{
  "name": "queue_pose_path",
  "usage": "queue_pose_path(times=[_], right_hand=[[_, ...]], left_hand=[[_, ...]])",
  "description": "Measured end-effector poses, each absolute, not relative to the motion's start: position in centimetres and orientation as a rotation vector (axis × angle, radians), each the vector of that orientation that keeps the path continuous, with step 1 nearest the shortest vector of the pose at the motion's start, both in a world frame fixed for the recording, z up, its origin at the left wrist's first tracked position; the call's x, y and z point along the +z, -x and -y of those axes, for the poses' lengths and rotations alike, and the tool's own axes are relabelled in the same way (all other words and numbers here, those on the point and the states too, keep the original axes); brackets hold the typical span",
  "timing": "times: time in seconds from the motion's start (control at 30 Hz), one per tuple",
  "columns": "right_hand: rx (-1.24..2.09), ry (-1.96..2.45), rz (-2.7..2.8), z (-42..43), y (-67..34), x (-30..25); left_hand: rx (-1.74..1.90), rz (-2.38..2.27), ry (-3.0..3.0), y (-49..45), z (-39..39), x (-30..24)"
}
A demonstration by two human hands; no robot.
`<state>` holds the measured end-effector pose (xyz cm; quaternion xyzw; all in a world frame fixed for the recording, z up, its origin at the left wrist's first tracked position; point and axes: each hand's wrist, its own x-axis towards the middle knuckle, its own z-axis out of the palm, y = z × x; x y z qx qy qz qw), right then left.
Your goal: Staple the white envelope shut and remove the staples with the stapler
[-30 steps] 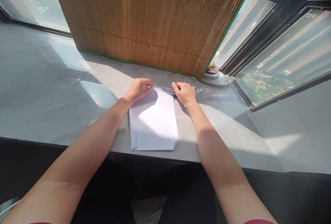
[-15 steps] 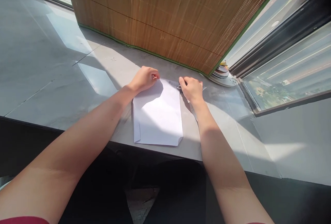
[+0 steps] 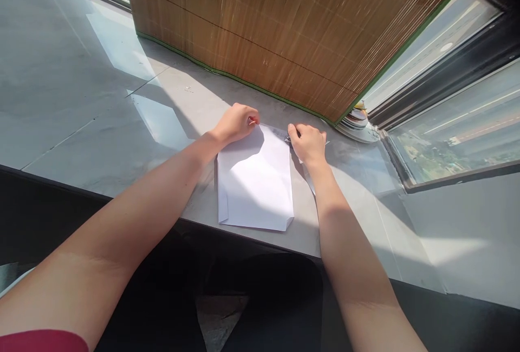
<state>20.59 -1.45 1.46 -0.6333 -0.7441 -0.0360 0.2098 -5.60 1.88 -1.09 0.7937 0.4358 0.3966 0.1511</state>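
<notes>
A folded white paper (image 3: 255, 189) lies on the grey tiled ledge, with a narrow fold along its left side and a turned-up lower right corner. My left hand (image 3: 239, 123) is closed in a pinch at its upper left edge. By the upper right corner, my right hand (image 3: 307, 141) is wrapped round a small dark tool with a shiny metal end (image 3: 288, 139). Most of that tool is hidden in my palm, so its kind cannot be made out. A thin piece also shows past the knuckles on the right.
A brown bamboo blind (image 3: 284, 32) with green edging hangs just beyond my hands. A stack of plates or discs (image 3: 357, 123) sits at its right corner, beside the window frame (image 3: 439, 86). Small white scraps (image 3: 188, 89) lie on the ledge (image 3: 73, 113).
The whole view has shifted slightly, so everything appears a little farther right. Relative to the paper, both hands have hardly moved and keep their grips.
</notes>
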Motion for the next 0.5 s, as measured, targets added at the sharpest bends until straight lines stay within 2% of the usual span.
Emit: queue_pose_path(times=[0.5], right_hand=[[-0.173, 1.889, 2.139, 1.8, -19.4, 1.7]], left_hand=[[1.15, -1.262, -2.278, 5.6, -2.2, -1.5]])
